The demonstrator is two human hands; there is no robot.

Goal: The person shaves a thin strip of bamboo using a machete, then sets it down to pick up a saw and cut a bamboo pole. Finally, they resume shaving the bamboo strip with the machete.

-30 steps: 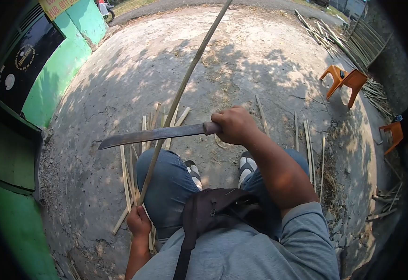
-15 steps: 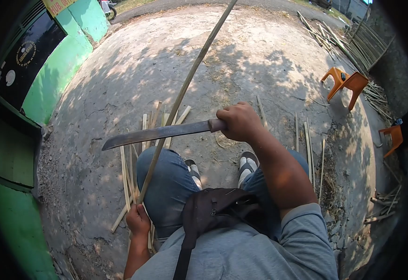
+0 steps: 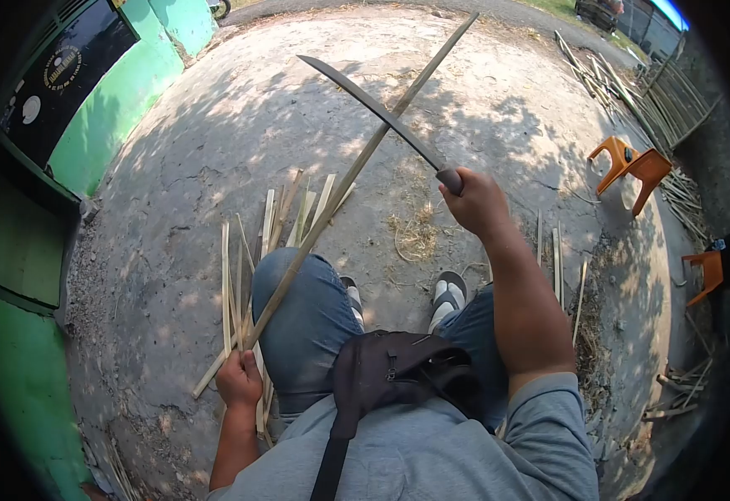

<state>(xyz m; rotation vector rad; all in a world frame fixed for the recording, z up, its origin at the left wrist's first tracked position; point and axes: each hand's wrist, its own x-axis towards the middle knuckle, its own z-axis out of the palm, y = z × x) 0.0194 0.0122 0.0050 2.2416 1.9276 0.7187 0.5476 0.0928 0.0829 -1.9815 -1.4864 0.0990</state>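
Observation:
My right hand point(image 3: 477, 204) is closed round the short handle of a machete point(image 3: 411, 140). Its dark blade points up and to the left, crossing the upper part of a long bamboo strip point(image 3: 325, 219). That strip slants from low left up to the far right, running past my bent left knee. Low beside this knee, my left hand point(image 3: 240, 380) grips the strip's near end, thumb on top. Several pale split bamboo strips point(image 3: 226, 288) lie on the ground around my left leg, close to that hand.
More thin strips point(image 3: 557, 259) lie right of my right foot. Two orange plastic stools point(image 3: 651, 171) stand farther right, near stacked bamboo poles point(image 3: 603, 83). A green wall point(image 3: 102, 138) borders the left side. A dark waist bag point(image 3: 398, 367) rests on my lap.
My right hand has moved right and slightly down, and the machete has swung from nearly level to tip-up, crossing the strip farther along. The strip leans more to the right.

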